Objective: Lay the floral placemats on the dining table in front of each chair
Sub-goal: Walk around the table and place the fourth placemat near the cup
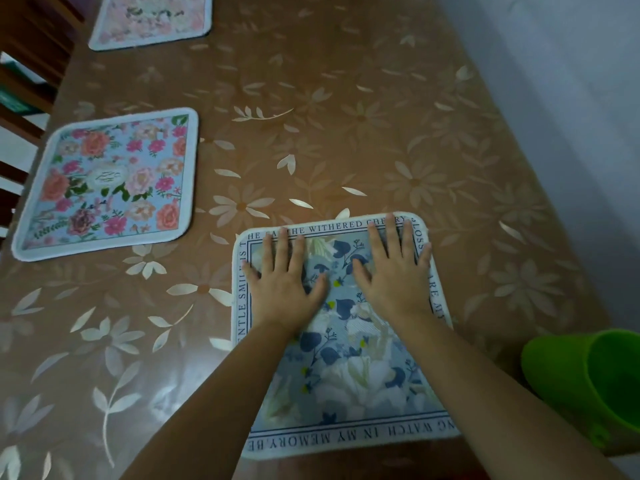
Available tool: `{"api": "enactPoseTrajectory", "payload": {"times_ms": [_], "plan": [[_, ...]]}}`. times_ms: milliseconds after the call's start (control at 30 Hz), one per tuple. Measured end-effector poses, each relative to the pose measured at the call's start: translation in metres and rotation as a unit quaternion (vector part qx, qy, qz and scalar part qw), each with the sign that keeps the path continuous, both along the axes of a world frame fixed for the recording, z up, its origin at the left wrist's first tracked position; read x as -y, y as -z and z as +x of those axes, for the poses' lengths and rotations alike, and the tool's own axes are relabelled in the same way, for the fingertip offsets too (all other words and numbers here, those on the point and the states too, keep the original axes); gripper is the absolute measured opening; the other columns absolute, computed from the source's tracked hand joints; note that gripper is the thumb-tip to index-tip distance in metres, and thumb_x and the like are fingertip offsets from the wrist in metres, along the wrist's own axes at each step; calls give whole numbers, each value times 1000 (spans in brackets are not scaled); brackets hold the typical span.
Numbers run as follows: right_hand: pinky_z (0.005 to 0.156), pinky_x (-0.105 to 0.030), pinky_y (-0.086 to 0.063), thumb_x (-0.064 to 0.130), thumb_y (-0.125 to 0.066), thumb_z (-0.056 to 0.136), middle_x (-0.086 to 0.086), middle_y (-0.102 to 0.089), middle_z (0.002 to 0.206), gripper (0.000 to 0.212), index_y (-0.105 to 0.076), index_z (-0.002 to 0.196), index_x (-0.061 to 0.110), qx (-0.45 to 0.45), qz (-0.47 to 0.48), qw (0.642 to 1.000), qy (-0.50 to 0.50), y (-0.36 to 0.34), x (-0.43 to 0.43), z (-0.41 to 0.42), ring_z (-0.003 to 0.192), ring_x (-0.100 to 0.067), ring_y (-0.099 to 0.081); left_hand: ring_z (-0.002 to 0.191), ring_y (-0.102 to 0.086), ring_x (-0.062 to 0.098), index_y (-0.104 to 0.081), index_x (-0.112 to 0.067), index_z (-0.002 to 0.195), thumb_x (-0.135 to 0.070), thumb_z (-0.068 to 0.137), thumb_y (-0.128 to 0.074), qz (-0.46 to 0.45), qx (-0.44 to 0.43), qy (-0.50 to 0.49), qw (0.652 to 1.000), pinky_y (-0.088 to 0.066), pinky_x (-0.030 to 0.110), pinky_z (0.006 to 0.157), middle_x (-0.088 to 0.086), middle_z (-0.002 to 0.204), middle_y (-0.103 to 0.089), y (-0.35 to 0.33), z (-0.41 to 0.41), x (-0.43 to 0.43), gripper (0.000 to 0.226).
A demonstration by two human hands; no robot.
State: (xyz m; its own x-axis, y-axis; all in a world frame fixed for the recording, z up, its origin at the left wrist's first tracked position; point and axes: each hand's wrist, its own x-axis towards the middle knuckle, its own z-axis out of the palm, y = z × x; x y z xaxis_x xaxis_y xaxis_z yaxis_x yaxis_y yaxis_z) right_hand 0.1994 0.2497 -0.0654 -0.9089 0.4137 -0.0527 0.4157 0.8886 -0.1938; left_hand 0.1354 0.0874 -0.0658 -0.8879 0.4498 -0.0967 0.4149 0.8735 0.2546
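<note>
A blue and white floral placemat with lettering round its border lies flat on the brown dining table right in front of me. My left hand and my right hand rest palm down on its far half, fingers spread, holding nothing. A second placemat with pink and red roses on light blue lies at the left edge of the table. A third, paler pink placemat lies farther along the same edge, cut off by the top of the view.
Dark wooden chair backs stand along the left side of the table. A green plastic container sits at the right by the table's edge. A pale wall runs along the right side.
</note>
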Motion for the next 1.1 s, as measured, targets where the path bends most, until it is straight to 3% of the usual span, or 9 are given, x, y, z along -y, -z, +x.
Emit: {"api": "enactPoseTrajectory", "payload": {"times_ms": [133,233,467,600,767,900,1000,1100], "plan": [[109,-59,-12,48,-35,90,-9,-9,155,64,-15,144,19,-5,-6,1000,-2,-2,15,43,141,-33,-3,139,17,18,7,-31,141,-64,79,-11,-19,4,47,999,6,57,110,-6,151,15,0,33,23,72],[108,-60,-17,51,-25,88,-10,-15,153,65,-18,143,18,8,1,1000,-5,-8,27,75,140,-34,-9,138,21,16,11,-34,140,-61,82,-13,-11,10,64,998,11,52,109,-6,151,15,0,59,38,68],[104,-65,-20,54,-23,84,-13,-19,152,70,-21,142,16,50,4,998,-23,-16,52,127,138,-38,-13,138,22,16,7,-32,142,-56,86,-13,-19,26,95,995,16,48,108,-4,152,16,-2,112,59,65],[100,-68,-25,53,-25,83,-16,-24,149,70,-28,140,13,72,-2,997,-23,-23,64,137,136,-42,-17,139,17,24,3,-30,141,-55,86,-12,-33,32,99,994,18,50,108,-1,152,9,-5,124,62,63],[98,-68,-27,54,-26,82,-18,-30,147,70,-32,138,13,78,-1,996,-33,-29,69,140,134,-44,-22,138,0,33,-15,-22,142,-49,87,-20,-31,35,95,994,0,60,106,2,151,-5,-14,133,59,62],[96,-60,-37,46,-39,81,-20,-46,137,62,-47,129,8,71,-23,997,-34,-39,71,137,128,-43,-37,137,21,16,-1,-30,143,-48,91,-30,-21,95,100,990,9,50,110,-5,153,13,-16,128,65,62],[92,-47,-43,35,-54,82,-16,-53,127,48,-51,120,8,52,-43,997,-30,-50,78,130,120,-34,-45,141,3,15,-20,-26,141,-39,90,-43,-11,130,106,986,-1,44,113,-5,155,-6,-35,110,75,58],[84,-38,-43,34,-49,87,-11,-54,115,38,-53,113,7,32,-58,996,-53,-65,88,118,106,-26,-49,133,-26,18,-39,-21,132,-34,89,-44,6,79,83,993,-18,35,109,-1,145,-35,-60,101,92,46]]}}
